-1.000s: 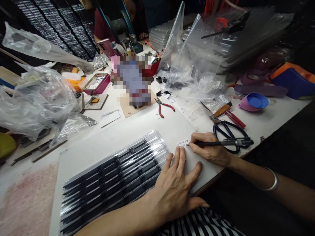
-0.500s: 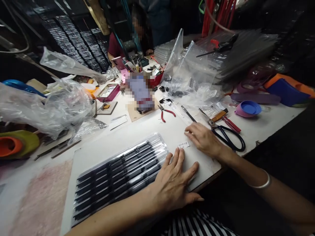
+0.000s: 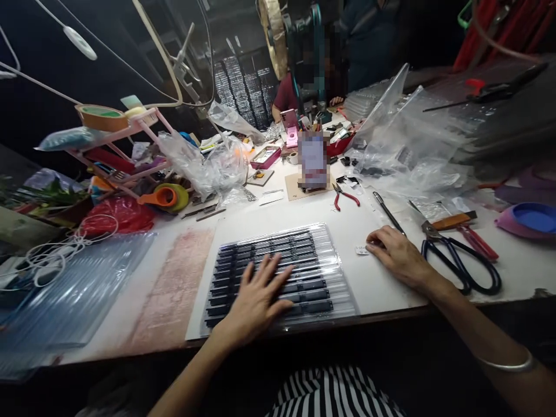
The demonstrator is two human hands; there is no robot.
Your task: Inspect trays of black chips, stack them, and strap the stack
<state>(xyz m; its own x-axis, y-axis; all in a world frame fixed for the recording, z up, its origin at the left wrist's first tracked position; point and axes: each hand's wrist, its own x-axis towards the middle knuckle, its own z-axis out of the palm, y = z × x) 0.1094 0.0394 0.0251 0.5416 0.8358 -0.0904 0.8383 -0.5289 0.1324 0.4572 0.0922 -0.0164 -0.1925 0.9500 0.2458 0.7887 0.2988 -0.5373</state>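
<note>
My left hand (image 3: 255, 298) lies with spread fingers on a clear plastic tray (image 3: 343, 284). Rows of long black parts (image 3: 306, 289) with fine teeth fill much of it; which exact kind they are I cannot tell. To the right, the curled fingers of my right hand (image 3: 397, 255) are at the right end of a small white paper slip (image 3: 361, 251) with handwriting, seemingly pinching it against the table. A dark pen-like tool (image 3: 388, 212) lies just beyond those fingers. Black-handled scissors (image 3: 464, 260) rest to the right of that hand.
Red-handled pliers (image 3: 346, 197) lie beyond the tray. Clear plastic bags (image 3: 417, 156) crowd the back right. Ribbed plastic sheets (image 3: 87, 289) cover the left side, near a red bag (image 3: 121, 214). The table's front edge runs just below the tray. Another person sits across.
The view has swung left. My left hand has moved left from beside the paper slip onto the black parts. My right hand has come to the slip.
</note>
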